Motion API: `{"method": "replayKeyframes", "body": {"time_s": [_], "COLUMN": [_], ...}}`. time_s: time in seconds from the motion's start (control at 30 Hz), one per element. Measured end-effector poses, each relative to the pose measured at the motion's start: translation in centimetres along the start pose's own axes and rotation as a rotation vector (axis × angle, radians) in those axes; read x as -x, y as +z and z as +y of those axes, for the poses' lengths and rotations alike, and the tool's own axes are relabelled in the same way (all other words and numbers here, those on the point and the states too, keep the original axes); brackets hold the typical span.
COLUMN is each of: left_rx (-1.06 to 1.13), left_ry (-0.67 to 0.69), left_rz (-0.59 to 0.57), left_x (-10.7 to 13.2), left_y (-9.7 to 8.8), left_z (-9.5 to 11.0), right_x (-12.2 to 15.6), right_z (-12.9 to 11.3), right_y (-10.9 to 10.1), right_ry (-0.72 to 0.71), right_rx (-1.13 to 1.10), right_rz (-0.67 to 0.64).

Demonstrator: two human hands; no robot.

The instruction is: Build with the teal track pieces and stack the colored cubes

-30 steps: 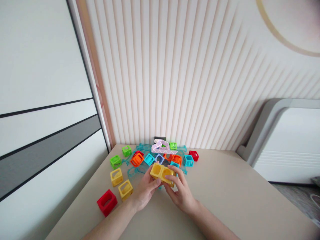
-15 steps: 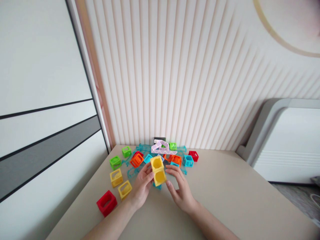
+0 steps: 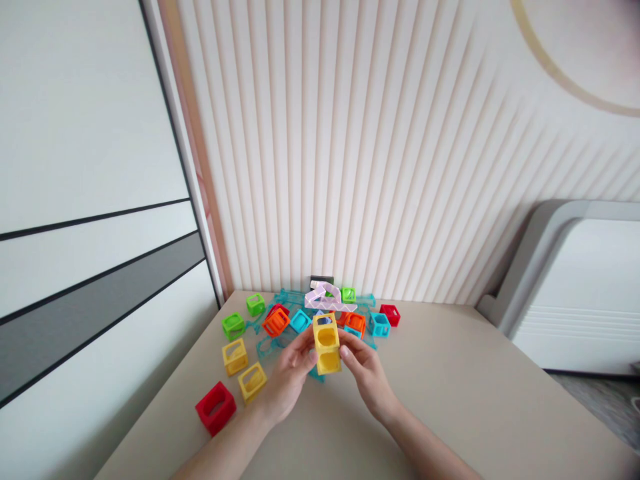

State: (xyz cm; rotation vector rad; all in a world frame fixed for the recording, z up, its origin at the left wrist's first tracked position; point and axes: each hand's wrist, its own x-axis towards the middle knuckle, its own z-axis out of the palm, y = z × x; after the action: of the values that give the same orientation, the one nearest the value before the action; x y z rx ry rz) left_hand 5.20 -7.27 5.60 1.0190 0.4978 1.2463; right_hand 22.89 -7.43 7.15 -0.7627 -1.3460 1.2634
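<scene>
Two yellow cube blocks (image 3: 327,339), hollow with round openings, are joined one above the other and held up over the table. My left hand (image 3: 295,370) grips their left side, thumb against the seam. On the right side, my right hand (image 3: 364,368) closes on them too, its thumb near the lower cube and its fingers reaching behind. Left of my left hand lie two loose yellow cubes, one nearer (image 3: 253,382) and one farther (image 3: 235,356). A larger-looking red cube (image 3: 216,407) sits closest to the left forearm.
Behind the hands, the table (image 3: 450,387) bears orange cubes (image 3: 276,323), blue cubes (image 3: 380,325), green cubes (image 3: 233,325) and a red cube (image 3: 390,315) among translucent teal track pieces (image 3: 290,297). A pale purple angular piece (image 3: 327,299) stands near the ribbed wall (image 3: 350,153).
My right hand has closed in from beside the yellow cubes to grip their right side. The joined cubes have tilted, now showing their top opening, and shifted slightly right.
</scene>
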Motion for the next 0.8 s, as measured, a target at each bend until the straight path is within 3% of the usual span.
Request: {"method": "replayKeyframes", "body": {"time_s": [0.23,0.57,0.8], "left_rx": [-0.133,-0.171,-0.172], "left_ry": [0.002,0.067,0.017], "left_rz": [0.066,0.033,0.096], "left_x": [0.1,0.2,0.6], "left_y": [-0.6,-0.9,-0.3], "left_z": [0.0,0.9,0.8], "right_x": [0.2,0.5,0.8], "right_z": [1.8,0.8,1.0], "right_y": [-0.6,-0.8,-0.1], "right_ry": [-0.059,-0.273,-0.269], "right_rx": [0.158,0.498,0.484], "right_rz": [0.021,-0.042,-0.091]}}
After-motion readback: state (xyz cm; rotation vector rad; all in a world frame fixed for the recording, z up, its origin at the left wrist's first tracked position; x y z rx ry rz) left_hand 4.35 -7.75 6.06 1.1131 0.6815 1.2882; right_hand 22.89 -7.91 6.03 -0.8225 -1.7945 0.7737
